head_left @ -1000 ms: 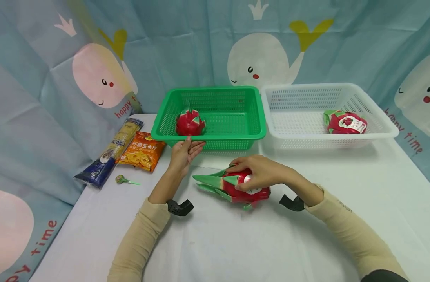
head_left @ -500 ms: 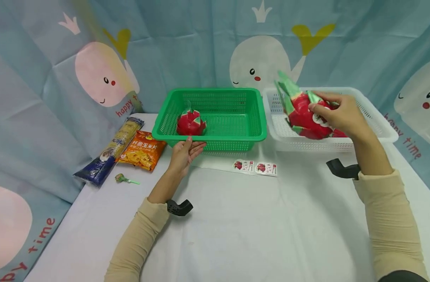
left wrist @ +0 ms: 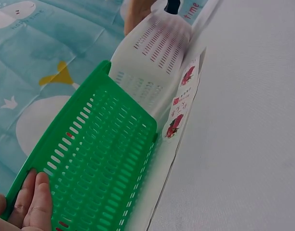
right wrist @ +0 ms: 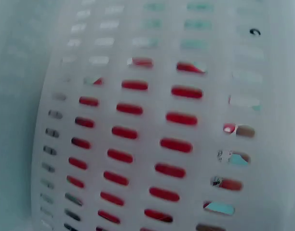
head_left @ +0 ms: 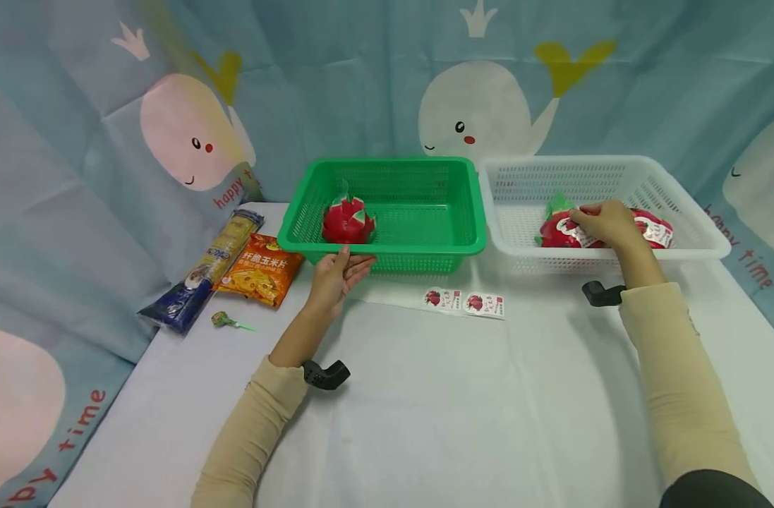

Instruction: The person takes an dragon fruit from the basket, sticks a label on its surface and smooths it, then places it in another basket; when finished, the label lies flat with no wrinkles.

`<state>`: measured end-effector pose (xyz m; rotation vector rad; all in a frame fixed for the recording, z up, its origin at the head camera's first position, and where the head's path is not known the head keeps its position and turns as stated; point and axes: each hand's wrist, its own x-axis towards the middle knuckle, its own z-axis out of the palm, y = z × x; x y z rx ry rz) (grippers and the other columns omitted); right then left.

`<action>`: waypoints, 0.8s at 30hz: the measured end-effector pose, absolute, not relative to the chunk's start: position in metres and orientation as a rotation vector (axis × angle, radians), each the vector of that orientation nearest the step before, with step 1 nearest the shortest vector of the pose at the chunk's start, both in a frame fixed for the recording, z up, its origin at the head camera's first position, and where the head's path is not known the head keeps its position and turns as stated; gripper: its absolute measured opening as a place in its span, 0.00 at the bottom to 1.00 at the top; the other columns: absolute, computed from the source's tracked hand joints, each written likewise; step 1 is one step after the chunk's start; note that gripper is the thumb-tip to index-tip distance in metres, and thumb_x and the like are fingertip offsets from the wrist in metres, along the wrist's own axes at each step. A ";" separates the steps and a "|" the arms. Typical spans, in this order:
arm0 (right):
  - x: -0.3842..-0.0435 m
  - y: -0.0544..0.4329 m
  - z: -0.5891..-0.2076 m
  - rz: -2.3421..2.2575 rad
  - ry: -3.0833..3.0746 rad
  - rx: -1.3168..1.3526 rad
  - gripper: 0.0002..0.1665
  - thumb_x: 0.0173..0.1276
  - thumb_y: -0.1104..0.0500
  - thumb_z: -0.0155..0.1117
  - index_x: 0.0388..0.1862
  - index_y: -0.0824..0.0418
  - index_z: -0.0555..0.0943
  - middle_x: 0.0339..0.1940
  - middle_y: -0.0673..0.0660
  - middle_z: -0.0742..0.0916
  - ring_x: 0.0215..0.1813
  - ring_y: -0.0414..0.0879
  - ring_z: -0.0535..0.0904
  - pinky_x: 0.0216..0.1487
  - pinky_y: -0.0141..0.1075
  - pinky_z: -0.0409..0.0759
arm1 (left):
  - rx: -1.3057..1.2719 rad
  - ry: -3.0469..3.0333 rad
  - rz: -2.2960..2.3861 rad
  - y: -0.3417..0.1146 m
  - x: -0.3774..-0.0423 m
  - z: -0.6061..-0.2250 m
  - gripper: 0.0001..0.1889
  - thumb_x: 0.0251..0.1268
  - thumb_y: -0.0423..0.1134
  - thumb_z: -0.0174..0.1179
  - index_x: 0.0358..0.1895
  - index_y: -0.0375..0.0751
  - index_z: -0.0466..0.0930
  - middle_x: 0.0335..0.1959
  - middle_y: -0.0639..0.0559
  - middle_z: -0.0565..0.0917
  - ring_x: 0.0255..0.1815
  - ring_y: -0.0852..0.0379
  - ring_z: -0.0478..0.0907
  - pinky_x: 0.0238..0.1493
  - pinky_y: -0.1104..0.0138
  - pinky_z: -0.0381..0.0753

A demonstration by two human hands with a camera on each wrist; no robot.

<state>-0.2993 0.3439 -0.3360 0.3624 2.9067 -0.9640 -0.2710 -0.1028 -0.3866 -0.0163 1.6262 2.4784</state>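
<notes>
My left hand pinches the front rim of the green basket, thumb on one side and fingers on the other, as the left wrist view shows. A red dragon fruit sits inside that basket at the left. My right hand reaches into the white basket and grips a dragon fruit with green leaf tips and a round label. Just right of it lies another labelled dragon fruit, partly behind the hand. Red shows through the white basket's slots in the right wrist view.
A strip with two dragon fruit stickers lies before the baskets. At the left are a blue-and-yellow long packet, an orange snack bag and a lollipop. A whale-print curtain hangs behind.
My right hand has lifted the dragon fruit off the table, carried it right and lowered it into the white basket, uncovering the sticker strip. My left hand has stayed on the green rim.
</notes>
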 end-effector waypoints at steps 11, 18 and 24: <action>-0.259 0.319 -0.325 -1.077 3.298 0.253 0.31 0.69 0.43 0.47 0.57 0.66 0.75 0.49 0.70 0.81 0.44 0.55 0.76 0.39 0.43 0.76 | 0.315 1.928 2.042 -0.111 -0.270 -0.366 0.23 0.73 0.46 0.41 0.44 0.24 0.73 0.32 0.52 0.86 0.37 0.58 0.85 0.40 0.69 0.82; -0.217 0.320 -0.348 -1.222 3.059 -0.095 0.24 0.69 0.48 0.52 0.43 0.68 0.81 0.28 0.57 0.88 0.29 0.27 0.77 0.30 0.21 0.75 | 0.766 2.973 1.234 -0.131 -0.303 -0.313 0.10 0.67 0.32 0.51 0.44 0.28 0.78 0.41 0.36 0.83 0.40 0.45 0.82 0.43 0.58 0.81; -0.210 0.341 -0.378 -1.846 2.335 -0.065 0.21 0.72 0.48 0.46 0.52 0.60 0.76 0.35 0.47 0.88 0.38 0.35 0.84 0.37 0.28 0.82 | 0.725 3.159 0.350 -0.159 -0.354 -0.311 0.22 0.55 0.21 0.55 0.56 0.33 0.70 0.51 0.33 0.76 0.50 0.36 0.74 0.51 0.48 0.74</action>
